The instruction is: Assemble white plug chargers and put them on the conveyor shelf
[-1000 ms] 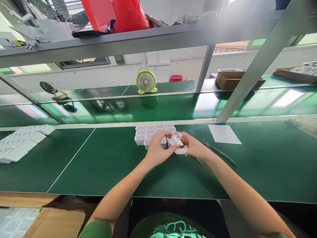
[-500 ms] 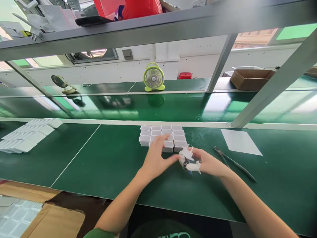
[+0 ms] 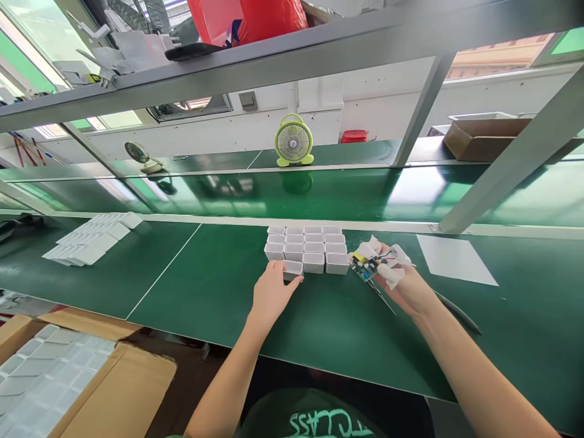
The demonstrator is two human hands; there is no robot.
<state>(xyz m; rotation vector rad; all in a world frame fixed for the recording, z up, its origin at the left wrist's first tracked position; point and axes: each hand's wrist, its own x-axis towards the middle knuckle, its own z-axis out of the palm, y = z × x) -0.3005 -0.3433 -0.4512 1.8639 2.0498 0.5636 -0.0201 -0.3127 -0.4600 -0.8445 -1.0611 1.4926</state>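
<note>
At a green workbench (image 3: 205, 292), the person's left hand (image 3: 269, 295) closes its fingertips (image 3: 292, 281) on a small white case (image 3: 292, 269) at the near-left corner of a block of white cases (image 3: 308, 248). The right hand (image 3: 404, 286), just right of the block, holds a small circuit board (image 3: 365, 266) with white parts (image 3: 395, 267), fingers curled around them. A dark hand tool (image 3: 456, 313) lies partly hidden behind the right wrist, near a white sheet (image 3: 456, 260). Flat white pieces (image 3: 91, 237) sit far left. A yellow-green fan (image 3: 294, 142) stands on the rear bench beneath a grey shelf (image 3: 283, 58); an open carton (image 3: 68, 377) waits below.
</note>
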